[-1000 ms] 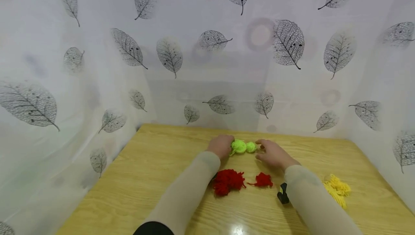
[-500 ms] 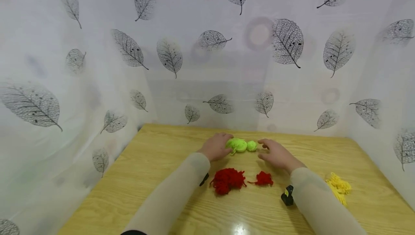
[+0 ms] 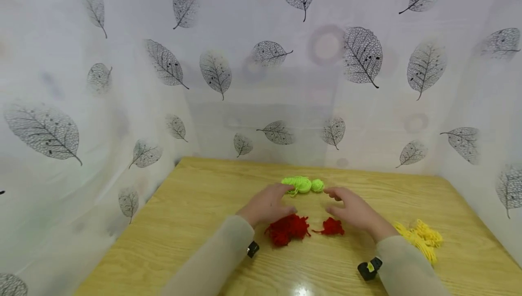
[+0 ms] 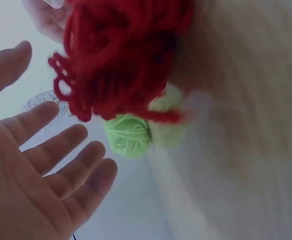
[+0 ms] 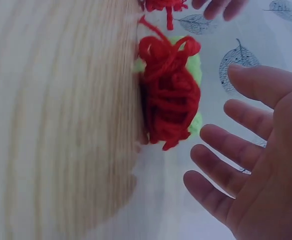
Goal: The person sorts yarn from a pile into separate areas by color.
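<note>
At the back of the table lies a lime green yarn bundle (image 3: 301,184) with a small round green yarn ball (image 3: 317,185) at its right end. Nearer sit a large red yarn bundle (image 3: 287,231) and a smaller red yarn bundle (image 3: 332,226). My left hand (image 3: 267,205), fingers spread and holding nothing, is over the left side of the large red bundle, covering part of it. Behind and right of the small red bundle, my right hand (image 3: 352,207) is held with relaxed, parted fingers. In the right wrist view that small red yarn (image 5: 171,95) stands just beyond the fingers.
Yellow yarn (image 3: 420,239) lies at the right, beside the right sleeve. A leaf-printed white curtain (image 3: 261,83) hangs behind the wooden table (image 3: 195,196) and along both sides. Each wrist wears a small black camera (image 3: 369,269).
My left hand has let go of the green yarn bundle and drawn back toward the large red one. The right hand has also pulled back slightly, nearer the small red bundle.
</note>
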A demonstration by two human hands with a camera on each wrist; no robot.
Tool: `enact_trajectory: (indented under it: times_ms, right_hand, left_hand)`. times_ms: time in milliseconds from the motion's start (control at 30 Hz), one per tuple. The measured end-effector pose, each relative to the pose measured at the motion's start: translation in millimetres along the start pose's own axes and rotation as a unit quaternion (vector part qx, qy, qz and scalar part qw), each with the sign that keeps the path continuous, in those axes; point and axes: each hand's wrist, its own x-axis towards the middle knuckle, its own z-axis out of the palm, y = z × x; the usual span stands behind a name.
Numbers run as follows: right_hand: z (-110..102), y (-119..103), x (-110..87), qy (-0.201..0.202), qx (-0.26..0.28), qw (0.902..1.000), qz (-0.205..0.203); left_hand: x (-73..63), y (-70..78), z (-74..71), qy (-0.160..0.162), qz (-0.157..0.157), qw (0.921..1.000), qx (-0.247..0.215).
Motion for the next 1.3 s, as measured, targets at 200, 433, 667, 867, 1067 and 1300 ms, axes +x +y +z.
enact_trajectory:
  times_ms: [200,433,667,867,1067,1300]
  right_hand:
    - [2,-11,-20.2,-0.01,-0.009,0.9998,-0.016]
    - [6,-11,-35.3,-0.047,-0.033,0.9982,-0.017]
    - [10,-7,-39.9,-0.062,-0.042,0.9967,-0.031]
    - [16,-2,-40.6,-0.068,-0.042,0.9962,-0.034]
    - [17,0,-41.8,-0.059,-0.051,0.9964,-0.031]
    - [17,3,-39.5,-0.036,-0.06,0.9975,-0.016]
  left_hand:
    - [-20.3,4.3,9.1,-0.004,-0.017,0.9998,0.014]
    - [-38.1,6.6,19.5,-0.04,-0.036,0.998,-0.032]
    - [-42.4,7.8,24.6,-0.048,-0.055,0.9956,-0.058]
    - [-41.7,8.4,28.9,-0.061,-0.065,0.995,-0.044]
    - [-41.2,8.4,32.2,-0.076,-0.075,0.9932,-0.047]
    - [-45.4,2.8,27.8,-0.069,-0.053,0.9953,-0.043]
